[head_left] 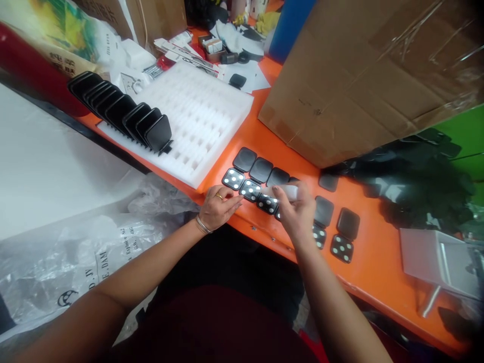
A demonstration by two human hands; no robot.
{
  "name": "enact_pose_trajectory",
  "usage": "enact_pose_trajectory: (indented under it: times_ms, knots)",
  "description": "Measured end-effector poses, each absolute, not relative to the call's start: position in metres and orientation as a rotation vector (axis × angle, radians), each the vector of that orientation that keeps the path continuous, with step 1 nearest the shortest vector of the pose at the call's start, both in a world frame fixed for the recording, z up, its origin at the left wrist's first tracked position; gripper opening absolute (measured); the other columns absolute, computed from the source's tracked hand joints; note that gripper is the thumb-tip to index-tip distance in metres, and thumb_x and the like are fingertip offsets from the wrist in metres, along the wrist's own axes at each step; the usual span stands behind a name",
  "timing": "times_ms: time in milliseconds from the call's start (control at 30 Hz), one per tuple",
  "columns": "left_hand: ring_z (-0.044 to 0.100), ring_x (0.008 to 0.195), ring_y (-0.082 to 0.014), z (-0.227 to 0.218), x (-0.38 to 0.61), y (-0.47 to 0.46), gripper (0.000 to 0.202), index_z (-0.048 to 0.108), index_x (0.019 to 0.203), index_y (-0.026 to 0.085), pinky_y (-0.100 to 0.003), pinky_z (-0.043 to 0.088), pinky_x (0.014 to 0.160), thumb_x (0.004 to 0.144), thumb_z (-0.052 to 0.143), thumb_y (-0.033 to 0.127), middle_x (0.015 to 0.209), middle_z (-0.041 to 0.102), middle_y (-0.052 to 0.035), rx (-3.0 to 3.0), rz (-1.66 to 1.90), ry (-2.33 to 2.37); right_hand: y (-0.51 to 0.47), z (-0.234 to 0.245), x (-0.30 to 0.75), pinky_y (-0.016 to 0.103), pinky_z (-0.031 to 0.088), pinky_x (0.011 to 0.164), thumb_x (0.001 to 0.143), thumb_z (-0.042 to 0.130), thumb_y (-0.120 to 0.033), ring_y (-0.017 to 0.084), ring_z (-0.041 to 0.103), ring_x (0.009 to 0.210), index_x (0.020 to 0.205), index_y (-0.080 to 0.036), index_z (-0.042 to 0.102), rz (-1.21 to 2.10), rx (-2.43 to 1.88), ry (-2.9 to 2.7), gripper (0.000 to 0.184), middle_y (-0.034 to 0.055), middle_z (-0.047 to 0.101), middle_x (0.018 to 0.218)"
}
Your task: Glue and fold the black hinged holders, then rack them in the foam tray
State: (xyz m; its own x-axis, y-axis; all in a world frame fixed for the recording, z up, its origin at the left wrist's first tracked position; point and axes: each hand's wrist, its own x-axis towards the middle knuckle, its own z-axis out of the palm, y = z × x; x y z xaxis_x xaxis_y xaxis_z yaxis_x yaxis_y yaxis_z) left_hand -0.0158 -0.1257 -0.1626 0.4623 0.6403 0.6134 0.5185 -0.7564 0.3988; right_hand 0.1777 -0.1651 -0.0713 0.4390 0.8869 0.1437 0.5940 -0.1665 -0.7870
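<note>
Black square pieces lie in two rows on the orange table. The back row has plain black squares (260,169); the front row has squares with white dots, one at the left end (233,179). Fingers drawn together, my left hand (218,207) touches the lower left edge of the second white-dotted square (250,190). My right hand (298,212) is closed round a small white squeeze bottle (290,192), its tip pointing left over that same square. Part of the rows is hidden behind my right hand. More dotted squares (342,248) lie to its right.
A white foam tray (200,106) stands at the left, with several black squares (128,113) upright in its slots. A large cardboard box (363,75) rises behind the rows. At the right are a dark plastic bag (408,176) and a white bin (423,252).
</note>
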Motion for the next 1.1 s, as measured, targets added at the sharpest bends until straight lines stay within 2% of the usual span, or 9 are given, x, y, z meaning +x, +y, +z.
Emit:
enact_pose_trajectory:
  times_ms: [133,467,700,867,1100]
  knots:
    - [0.05,0.086,-0.019,-0.164,-0.016,-0.126,0.021,0.07,0.104,0.025,-0.035,0.042,0.079,0.085,0.062,0.027,0.085,0.062,-0.0052,2.566,1.206,1.017,-0.173,-0.071,0.172,0.026,0.037,0.045,0.08,0.061,-0.047,0.015,0.05,0.052,0.075,-0.021,0.051,0.569,-1.83,-1.239,0.028,-0.001,0.055,0.06]
    - [0.05,0.086,-0.0191,-0.165,-0.015,-0.126,0.022,0.069,0.107,0.026,-0.035,0.042,0.079,0.085,0.062,0.026,0.085,0.062,-0.0048,2.573,1.215,1.021,-0.171,-0.075,0.169,0.028,0.04,0.05,0.08,0.061,-0.045,0.016,0.052,0.058,0.075,-0.021,0.05,0.514,-1.841,-1.361,0.027,0.0008,0.057,0.067]
    - [0.052,0.091,-0.0198,-0.154,-0.019,-0.125,0.022,0.068,0.107,0.023,-0.037,0.044,0.084,0.087,0.058,0.025,0.093,0.063,-0.0062,2.467,1.167,1.007,-0.158,-0.078,0.174,0.025,0.036,0.041,0.077,0.063,-0.052,0.013,0.048,0.048,0.074,-0.021,0.051,0.696,-1.805,-1.119,0.033,-0.0025,0.054,0.058]
    - [0.052,0.089,-0.0204,-0.151,-0.03,-0.119,0.023,0.068,0.107,0.021,-0.039,0.045,0.083,0.088,0.057,0.026,0.093,0.061,-0.0077,2.42,1.169,1.191,-0.134,-0.081,0.164,0.027,0.041,0.047,0.076,0.064,-0.05,0.015,0.053,0.054,0.075,-0.02,0.051,0.675,-1.761,-1.153,0.032,-0.0014,0.055,0.062]
    - [0.051,0.09,-0.0201,-0.154,-0.033,-0.116,0.02,0.07,0.103,0.02,-0.037,0.045,0.082,0.088,0.057,0.024,0.089,0.061,-0.0074,2.459,1.171,1.17,-0.11,-0.089,0.15,0.029,0.041,0.056,0.078,0.061,-0.046,0.017,0.054,0.061,0.076,-0.02,0.052,0.546,-1.754,-1.296,0.028,0.0004,0.057,0.067]
